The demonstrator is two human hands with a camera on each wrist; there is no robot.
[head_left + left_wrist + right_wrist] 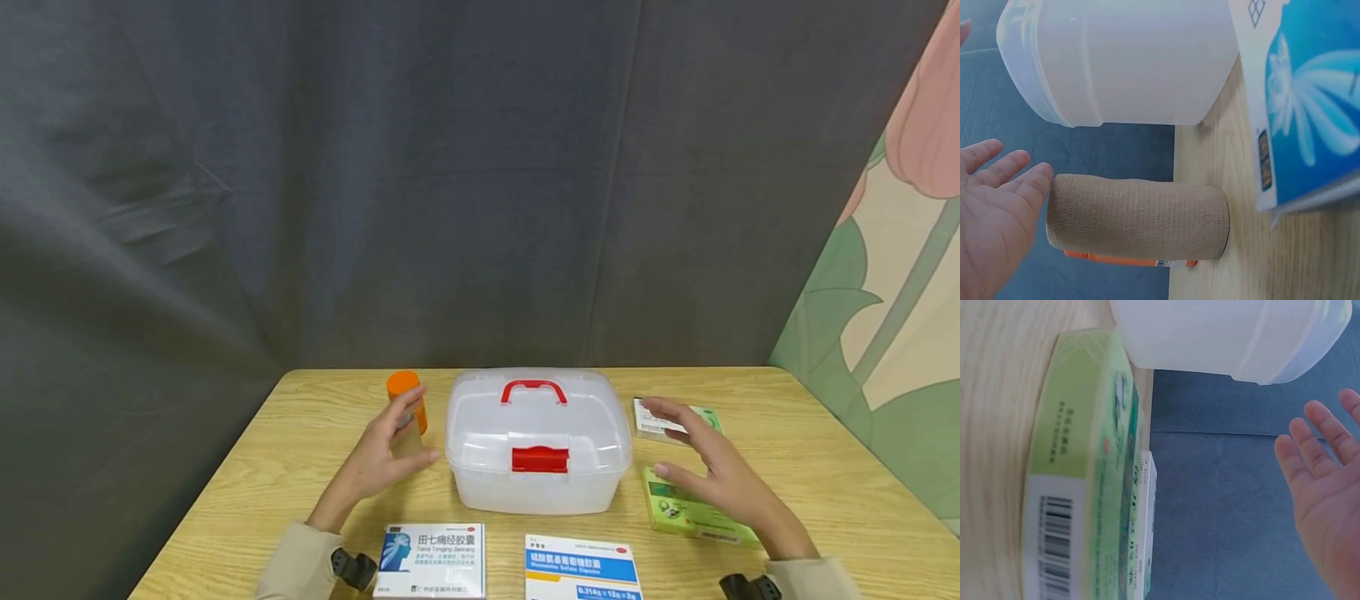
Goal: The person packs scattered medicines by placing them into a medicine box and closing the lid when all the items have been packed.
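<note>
A translucent plastic case (540, 493) with a closed lid, red handle (533, 385) and red latch (540, 459) stands mid-table. My left hand (382, 454) is raised to its left, fingers spread and holding nothing. Behind that hand are an orange-capped bottle (403, 382) and a tan ribbed roll of bandage (1138, 215), upright and partly hidden by the hand in the head view. To the case's right my right hand (716, 471) hovers with fingers apart, also holding nothing. It overlaps a green medicine box (678, 512) and a white-and-green medicine box (708, 417).
Two medicine boxes lie at the front: a white one with a blue head picture (435, 562) and a white-and-blue one (581, 567). The wooden table (300, 442) ends at a dark curtain (465, 208). A flower-painted wall (892, 333) rises at right.
</note>
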